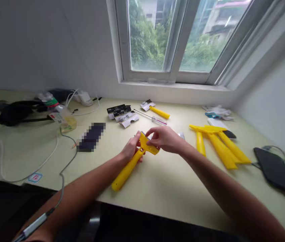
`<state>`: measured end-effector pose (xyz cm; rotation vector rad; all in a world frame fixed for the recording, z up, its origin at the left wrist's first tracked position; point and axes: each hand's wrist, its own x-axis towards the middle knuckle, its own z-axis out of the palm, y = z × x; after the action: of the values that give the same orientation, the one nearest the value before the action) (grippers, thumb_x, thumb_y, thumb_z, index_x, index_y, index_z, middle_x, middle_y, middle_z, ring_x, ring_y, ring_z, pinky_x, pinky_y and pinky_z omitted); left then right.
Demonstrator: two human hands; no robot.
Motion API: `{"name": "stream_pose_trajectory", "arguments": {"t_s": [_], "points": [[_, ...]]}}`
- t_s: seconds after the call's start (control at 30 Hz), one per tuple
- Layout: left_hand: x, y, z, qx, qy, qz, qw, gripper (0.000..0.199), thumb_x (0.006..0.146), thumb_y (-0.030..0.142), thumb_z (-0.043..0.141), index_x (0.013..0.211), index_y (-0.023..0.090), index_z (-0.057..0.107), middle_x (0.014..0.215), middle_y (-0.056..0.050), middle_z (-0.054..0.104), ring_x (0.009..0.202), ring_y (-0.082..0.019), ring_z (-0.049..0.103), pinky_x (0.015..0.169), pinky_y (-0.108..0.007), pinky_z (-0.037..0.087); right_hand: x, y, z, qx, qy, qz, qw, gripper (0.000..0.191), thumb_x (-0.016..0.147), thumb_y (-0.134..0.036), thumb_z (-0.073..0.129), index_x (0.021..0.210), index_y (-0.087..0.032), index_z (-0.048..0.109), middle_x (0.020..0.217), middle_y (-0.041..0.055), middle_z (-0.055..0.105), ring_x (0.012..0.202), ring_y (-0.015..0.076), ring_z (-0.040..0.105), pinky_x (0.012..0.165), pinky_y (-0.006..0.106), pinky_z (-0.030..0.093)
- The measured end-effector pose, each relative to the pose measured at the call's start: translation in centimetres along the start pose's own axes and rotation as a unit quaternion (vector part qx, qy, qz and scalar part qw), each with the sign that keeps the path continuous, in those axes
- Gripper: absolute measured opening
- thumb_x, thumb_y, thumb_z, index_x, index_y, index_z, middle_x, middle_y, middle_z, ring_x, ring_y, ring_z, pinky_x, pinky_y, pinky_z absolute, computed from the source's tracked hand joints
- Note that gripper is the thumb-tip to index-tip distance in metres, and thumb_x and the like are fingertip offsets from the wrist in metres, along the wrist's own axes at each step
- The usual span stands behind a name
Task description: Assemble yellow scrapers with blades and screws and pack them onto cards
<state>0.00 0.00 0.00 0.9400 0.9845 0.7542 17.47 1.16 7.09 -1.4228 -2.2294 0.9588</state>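
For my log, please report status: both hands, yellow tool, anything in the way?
Left hand holding yellow tool; right hand at its head. Screwdriver beyond the hands, not blocking.

Both hands' fingers (150, 133) grip the head of a yellow scraper-like tool (128, 169), its handle slanting down toward the near edge of the worktop (172, 188); beyond the fingers lie a screwdriver (155, 118) and printed cards (122, 114), and to their right, more yellow tools (220, 148)
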Motion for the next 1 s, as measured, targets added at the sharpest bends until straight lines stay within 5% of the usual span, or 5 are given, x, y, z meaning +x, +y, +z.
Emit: {"name": "stream_pose_trajectory", "arguments": {"t_s": [0.43,0.7,1.0], "points": [[-0.3,0.3,0.3,0.031,-0.029,0.111,0.993,0.042,0.082,0.055,0.058,0.070,0.016,0.045,0.051,0.002,0.051,0.029,-0.012,0.048,0.026,-0.020,0.032,-0.1,-0.3,-0.2,-0.115,0.101,-0.069,0.986,0.021,0.079,-0.041,0.064,0.083,-0.021,0.066,0.075,-0.0002,0.064,0.068,0.0123,0.055,0.058,0.023,0.036],[-0.4,0.4,0.3,0.035,-0.051,0.136,0.989,0.036,0.086,0.049,0.057,0.077,0.016,0.045,0.052,0.004,0.050,0.030,-0.009,0.047,0.027,-0.019,0.032,0.6,1.2,-0.9,0.015,-0.005,-0.030,0.999,0.022,0.082,-0.036,0.056,0.086,-0.018,0.068,0.079,0.0027,0.069,0.066,0.0123,0.060,0.055,0.023,0.042],[-0.4,0.1,0.0,0.045,-0.087,0.143,0.985,0.030,0.088,0.043,0.057,0.083,0.016,0.045,0.056,0.006,0.048,0.033,-0.008,0.047,0.030,-0.019,0.035,0.6,1.5,-0.1,0.015,-0.006,-0.053,0.998,0.018,0.080,-0.029,0.054,0.083,-0.018,0.067,0.079,0.0025,0.070,0.063,0.0111,0.060,0.054,0.022,0.043]]}}
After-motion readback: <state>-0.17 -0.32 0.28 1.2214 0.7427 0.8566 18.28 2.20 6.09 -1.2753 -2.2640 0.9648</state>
